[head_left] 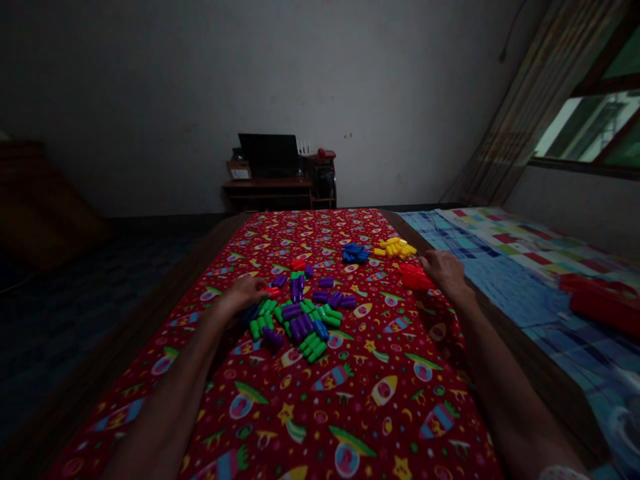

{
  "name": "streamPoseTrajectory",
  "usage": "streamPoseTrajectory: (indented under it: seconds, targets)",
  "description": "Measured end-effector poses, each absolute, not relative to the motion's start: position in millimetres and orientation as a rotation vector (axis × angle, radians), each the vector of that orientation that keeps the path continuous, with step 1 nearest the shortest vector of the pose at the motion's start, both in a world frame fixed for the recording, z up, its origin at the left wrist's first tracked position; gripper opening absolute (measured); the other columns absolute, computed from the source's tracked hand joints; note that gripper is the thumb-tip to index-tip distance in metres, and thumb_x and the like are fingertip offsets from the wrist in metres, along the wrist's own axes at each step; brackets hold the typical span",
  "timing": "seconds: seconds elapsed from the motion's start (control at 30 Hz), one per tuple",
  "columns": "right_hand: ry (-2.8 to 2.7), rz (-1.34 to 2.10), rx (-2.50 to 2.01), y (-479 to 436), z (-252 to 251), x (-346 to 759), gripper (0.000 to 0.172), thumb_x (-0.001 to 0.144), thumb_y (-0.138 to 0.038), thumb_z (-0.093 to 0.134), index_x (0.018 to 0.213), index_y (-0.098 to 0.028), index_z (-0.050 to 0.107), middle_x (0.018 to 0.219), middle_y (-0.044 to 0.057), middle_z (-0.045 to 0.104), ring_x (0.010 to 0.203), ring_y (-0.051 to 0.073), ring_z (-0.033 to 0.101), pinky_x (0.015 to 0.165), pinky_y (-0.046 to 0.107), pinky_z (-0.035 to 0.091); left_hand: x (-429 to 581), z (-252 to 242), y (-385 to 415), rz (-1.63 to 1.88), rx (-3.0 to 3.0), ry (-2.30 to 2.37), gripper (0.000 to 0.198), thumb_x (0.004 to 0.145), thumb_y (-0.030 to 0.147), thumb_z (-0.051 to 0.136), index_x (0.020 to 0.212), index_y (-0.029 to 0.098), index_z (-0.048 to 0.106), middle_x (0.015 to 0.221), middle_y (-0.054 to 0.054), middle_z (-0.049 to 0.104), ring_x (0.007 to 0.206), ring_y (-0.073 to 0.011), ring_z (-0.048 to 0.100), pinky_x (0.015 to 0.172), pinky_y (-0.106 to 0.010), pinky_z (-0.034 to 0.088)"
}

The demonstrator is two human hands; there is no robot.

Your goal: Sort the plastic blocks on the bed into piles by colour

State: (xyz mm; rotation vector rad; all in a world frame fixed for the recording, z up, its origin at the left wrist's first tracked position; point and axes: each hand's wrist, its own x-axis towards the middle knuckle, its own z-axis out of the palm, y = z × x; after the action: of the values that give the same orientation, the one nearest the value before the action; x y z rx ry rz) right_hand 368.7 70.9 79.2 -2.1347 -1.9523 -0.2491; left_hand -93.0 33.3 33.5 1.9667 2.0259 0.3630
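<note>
My left hand [247,293] is at the left edge of a mixed heap, its fingers closed on a small red plastic piece [273,292]. Green pieces [313,348], purple pieces [301,327] and a few blue ones lie in that heap, all short and rounded. My right hand [444,270] is at the right side of a red pile [415,277], its curled fingertips touching a red piece there. Which part of that piece they hold is partly hidden. Beyond the heap, another red piece [298,265] lies near the purple ones.
A blue pile [355,253] and a yellow pile [396,249] sit farther back on the red patterned cloth [345,400]. To the right is a bed [520,287] with a red bag [607,303]. A monitor [269,155] stands on a desk by the far wall.
</note>
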Motion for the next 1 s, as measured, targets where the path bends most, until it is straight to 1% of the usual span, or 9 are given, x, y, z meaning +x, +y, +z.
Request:
streamPoseTrajectory:
  seconds: [0.17,0.3,0.37,0.47,0.57,0.7,0.77,0.87,1.0]
  targets:
    - [-2.123,-0.202,-1.793,53,86,326,0.033,0.093,-0.034,0.044,0.093,-0.018,0.072,0.091,0.012,0.073,0.080,0.021,0.066,0.065,0.026,0.041,-90,33,32,0.452,1.945,2.034,0.022,0.060,0.041,0.067,0.060,0.019,0.064,0.060,-0.002,0.066,0.060,-0.0189,0.061,0.054,-0.025,0.041]
    - [-2.336,0.124,-1.297,34,69,282,0.032,0.094,-0.032,0.045,0.087,-0.017,0.072,0.078,0.008,0.073,0.068,0.017,0.064,0.062,0.024,0.039,-81,44,34,0.671,1.895,1.993,0.024,0.058,0.040,0.068,0.066,0.018,0.064,0.062,-0.001,0.066,0.061,-0.0183,0.061,0.057,-0.026,0.045]
    - [-2.316,0.352,-1.068,25,58,262,0.030,0.093,-0.034,0.047,0.097,-0.017,0.071,0.080,0.007,0.073,0.069,0.017,0.064,0.063,0.024,0.041,-64,51,32,0.798,1.888,1.885,0.030,0.058,0.044,0.070,0.070,0.018,0.063,0.065,-0.001,0.066,0.063,-0.0180,0.061,0.059,-0.027,0.047]
    - [-2.181,0.689,-0.865,13,47,242,0.037,0.093,-0.040,0.049,0.120,-0.019,0.063,0.091,0.007,0.074,0.074,0.017,0.066,0.064,0.024,0.046,-23,59,20,0.907,1.900,1.583,0.035,0.059,0.050,0.070,0.073,0.018,0.062,0.066,0.000,0.065,0.064,-0.0172,0.061,0.061,-0.027,0.050]
    - [-2.163,0.848,-0.819,8,46,236,0.035,0.092,-0.040,0.051,0.116,-0.019,0.066,0.088,0.004,0.074,0.071,0.016,0.066,0.062,0.023,0.047,21,65,2,0.863,1.978,1.414,0.027,0.067,0.046,0.066,0.075,0.020,0.062,0.072,-0.001,0.067,0.068,-0.0172,0.063,0.064,-0.027,0.051]
    - [-2.263,0.614,-0.912,20,58,252,0.029,0.091,-0.034,0.051,0.094,-0.016,0.074,0.078,0.003,0.074,0.063,0.014,0.063,0.060,0.021,0.044,41,69,-9,0.903,2.007,1.400,0.024,0.072,0.041,0.062,0.084,0.020,0.066,0.084,-0.003,0.071,0.077,-0.0193,0.066,0.070,-0.028,0.053]
    - [-2.204,0.353,-1.062,35,65,272,0.026,0.090,-0.031,0.053,0.096,-0.017,0.074,0.083,0.005,0.075,0.068,0.016,0.065,0.065,0.023,0.046,32,70,-6,0.955,2.012,1.460,0.027,0.074,0.041,0.061,0.089,0.020,0.067,0.091,-0.005,0.072,0.082,-0.0208,0.066,0.074,-0.030,0.053]
    - [-1.981,0.042,-1.394,64,69,317,0.026,0.087,-0.027,0.055,0.105,-0.019,0.073,0.099,0.008,0.075,0.085,0.020,0.067,0.078,0.028,0.048,12,72,2,0.995,2.030,1.590,0.031,0.078,0.044,0.057,0.093,0.020,0.069,0.097,-0.006,0.073,0.085,-0.0219,0.066,0.078,-0.032,0.053]
    - [-1.763,-0.059,-1.768,94,55,374,0.031,0.084,-0.025,0.054,0.107,-0.018,0.073,0.104,0.011,0.074,0.092,0.022,0.068,0.083,0.030,0.049,-8,74,9,1.012,2.011,1.641,0.037,0.079,0.049,0.054,0.094,0.019,0.070,0.098,-0.006,0.073,0.086,-0.0228,0.066,0.078,-0.033,0.053]
